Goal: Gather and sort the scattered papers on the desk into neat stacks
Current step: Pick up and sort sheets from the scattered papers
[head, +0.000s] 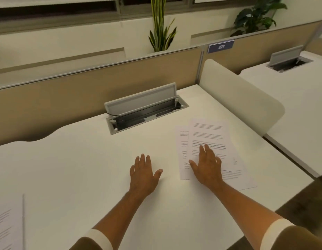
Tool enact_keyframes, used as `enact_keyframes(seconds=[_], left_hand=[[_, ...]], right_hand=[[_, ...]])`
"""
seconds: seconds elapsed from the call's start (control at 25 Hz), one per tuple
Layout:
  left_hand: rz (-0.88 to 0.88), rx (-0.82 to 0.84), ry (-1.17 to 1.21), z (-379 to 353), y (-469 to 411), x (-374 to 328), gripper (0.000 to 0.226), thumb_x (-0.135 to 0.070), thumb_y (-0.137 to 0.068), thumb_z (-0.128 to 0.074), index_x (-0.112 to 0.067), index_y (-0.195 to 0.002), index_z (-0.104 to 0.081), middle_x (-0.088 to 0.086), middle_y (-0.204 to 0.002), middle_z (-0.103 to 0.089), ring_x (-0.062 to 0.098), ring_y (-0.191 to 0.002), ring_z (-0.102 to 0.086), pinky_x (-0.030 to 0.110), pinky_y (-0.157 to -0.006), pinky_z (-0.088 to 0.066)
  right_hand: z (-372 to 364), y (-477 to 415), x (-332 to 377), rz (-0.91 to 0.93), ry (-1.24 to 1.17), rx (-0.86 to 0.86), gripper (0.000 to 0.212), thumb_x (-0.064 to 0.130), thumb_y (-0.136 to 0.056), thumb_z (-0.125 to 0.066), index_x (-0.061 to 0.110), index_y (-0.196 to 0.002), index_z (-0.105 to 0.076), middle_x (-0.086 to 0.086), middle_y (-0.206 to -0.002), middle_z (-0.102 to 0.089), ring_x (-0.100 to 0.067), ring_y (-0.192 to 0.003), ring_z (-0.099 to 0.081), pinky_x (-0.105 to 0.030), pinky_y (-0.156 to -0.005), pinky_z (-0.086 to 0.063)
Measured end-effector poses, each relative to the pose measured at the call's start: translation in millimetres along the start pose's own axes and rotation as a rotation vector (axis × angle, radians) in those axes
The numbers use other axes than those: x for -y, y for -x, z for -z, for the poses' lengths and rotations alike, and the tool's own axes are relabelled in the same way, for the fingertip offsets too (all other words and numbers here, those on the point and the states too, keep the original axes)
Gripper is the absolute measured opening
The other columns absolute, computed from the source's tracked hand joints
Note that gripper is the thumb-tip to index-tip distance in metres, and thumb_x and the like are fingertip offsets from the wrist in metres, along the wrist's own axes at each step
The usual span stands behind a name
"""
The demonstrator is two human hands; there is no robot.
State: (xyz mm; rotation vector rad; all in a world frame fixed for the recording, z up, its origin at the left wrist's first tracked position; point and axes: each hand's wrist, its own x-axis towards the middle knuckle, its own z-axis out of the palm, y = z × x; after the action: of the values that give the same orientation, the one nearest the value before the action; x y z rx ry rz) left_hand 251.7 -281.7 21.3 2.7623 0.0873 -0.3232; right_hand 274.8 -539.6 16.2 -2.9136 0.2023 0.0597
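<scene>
Sheet [7, 224]: printed, at the desk's near-left edge, cut off by the frame, well apart from both hands.
Desk [75, 159]: white, bearing everything here.
Left hand [142, 175]: palm down on bare desk, fingers straight and slightly spread, thumb out to the right, holding nothing; the papers lie to its right, not touching it.
Cable box [145, 109]: set in the desk beyond the hands, grey lid up.
Papers [208, 130]: several printed sheets, overlapped askew, at the desk's right.
Right hand [209, 166]: flat on the papers' near part, fingers straight, thumb spread left, pressing rather than gripping.
Arms: both stretched forward.
</scene>
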Motion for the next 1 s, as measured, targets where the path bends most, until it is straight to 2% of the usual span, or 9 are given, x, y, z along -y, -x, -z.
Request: enact_keyframes(seconds=[0.16, 0.32, 0.48, 0.64, 0.72, 0.8, 0.84, 0.92, 1.0], left_hand=[[-0.110, 0.069, -0.001, -15, -24, -50, 0.087, -0.064, -0.107, -0.041, -0.018, -0.171, -0.006, 0.009, -0.180, 0.002, 0.030, -0.167, -0.001, 0.047, -0.134, -0.011], [-0.271, 0.172, -0.083, -34, -35, -86, 0.084, -0.065, -0.107, -0.037, -0.028, -0.171, 0.001, 0.011, -0.179, 0.012, 0.035, -0.166, 0.002, 0.048, -0.134, -0.007], [-0.305, 0.241, -0.181, -51, -35, -103, 0.080, -0.068, -0.106, -0.031, -0.033, -0.171, 0.000, 0.013, -0.179, 0.013, 0.039, -0.165, 0.008, 0.054, -0.133, -0.001], [-0.275, 0.239, -0.162, -50, -29, -100, 0.076, -0.067, -0.107, -0.031, -0.030, -0.171, -0.013, 0.013, -0.179, 0.009, 0.034, -0.166, 0.009, 0.050, -0.134, 0.000], [-0.253, 0.234, -0.045, -45, -20, -94, 0.075, -0.064, -0.108, -0.036, -0.022, -0.169, -0.026, 0.014, -0.180, -0.003, 0.031, -0.166, -0.001, 0.045, -0.135, -0.007], [-0.228, 0.133, 0.191, -41, -8, -86, 0.065, -0.055, -0.108, -0.048, -0.015, -0.159, -0.044, 0.011, -0.172, -0.032, 0.029, -0.159, -0.029, 0.038, -0.129, -0.025], [-0.161, 0.042, 0.347, -39, -3, -84, 0.058, -0.049, -0.107, -0.056, -0.015, -0.154, -0.049, 0.008, -0.164, -0.045, 0.025, -0.150, -0.043, 0.034, -0.123, -0.034], [0.110, -0.101, 0.695, -34, -2, -83, 0.055, -0.037, -0.104, -0.066, -0.016, -0.152, -0.050, 0.003, -0.154, -0.054, 0.019, -0.133, -0.056, 0.034, -0.113, -0.047], [0.404, -0.098, 1.010, -24, -8, -86, 0.059, -0.030, -0.101, -0.070, -0.014, -0.153, -0.049, 0.005, -0.154, -0.055, 0.021, -0.124, -0.060, 0.035, -0.100, -0.056]], right_hand=[[23, -29, -66, -0.224, -0.074, -0.044, 0.083, 0.056, -0.103, -0.047, 0.004, -0.163, -0.022, -0.019, -0.171, -0.021, -0.037, -0.156, -0.025, -0.054, -0.122, -0.027], [31, -46, -104, -0.461, -0.047, -0.018, 0.073, 0.060, -0.101, -0.047, 0.002, -0.146, -0.047, -0.021, -0.152, -0.043, -0.040, -0.137, -0.044, -0.054, -0.110, -0.041], [24, -49, -101, -0.444, 0.023, 0.018, 0.068, 0.063, -0.099, -0.046, 0.005, -0.133, -0.059, -0.017, -0.137, -0.052, -0.036, -0.127, -0.049, -0.050, -0.103, -0.043], [20, -50, -76, -0.395, -0.004, 0.042, 0.068, 0.065, -0.098, -0.044, 0.008, -0.130, -0.061, -0.014, -0.134, -0.052, -0.034, -0.125, -0.050, -0.049, -0.100, -0.043], [16, -46, -63, -0.346, 0.015, 0.045, 0.068, 0.067, -0.097, -0.045, 0.010, -0.128, -0.062, -0.012, -0.132, -0.053, -0.032, -0.124, -0.051, -0.048, -0.098, -0.044], [8, -37, -51, -0.276, 0.057, 0.039, 0.069, 0.072, -0.093, -0.048, 0.012, -0.125, -0.062, -0.009, -0.128, -0.054, -0.030, -0.120, -0.052, -0.046, -0.093, -0.045], [5, -32, -45, -0.241, 0.072, 0.032, 0.071, 0.074, -0.090, -0.051, 0.013, -0.123, -0.061, -0.008, -0.126, -0.055, -0.029, -0.117, -0.053, -0.046, -0.091, -0.046], [0, -24, -35, -0.189, 0.088, 0.029, 0.074, 0.078, -0.087, -0.053, 0.014, -0.122, -0.061, -0.007, -0.123, -0.055, -0.027, -0.115, -0.053, -0.045, -0.089, -0.047], [-2, -22, -29, -0.160, 0.094, 0.046, 0.075, 0.079, -0.085, -0.054, 0.015, -0.123, -0.061, -0.006, -0.124, -0.054, -0.027, -0.115, -0.052, -0.045, -0.089, -0.046]])
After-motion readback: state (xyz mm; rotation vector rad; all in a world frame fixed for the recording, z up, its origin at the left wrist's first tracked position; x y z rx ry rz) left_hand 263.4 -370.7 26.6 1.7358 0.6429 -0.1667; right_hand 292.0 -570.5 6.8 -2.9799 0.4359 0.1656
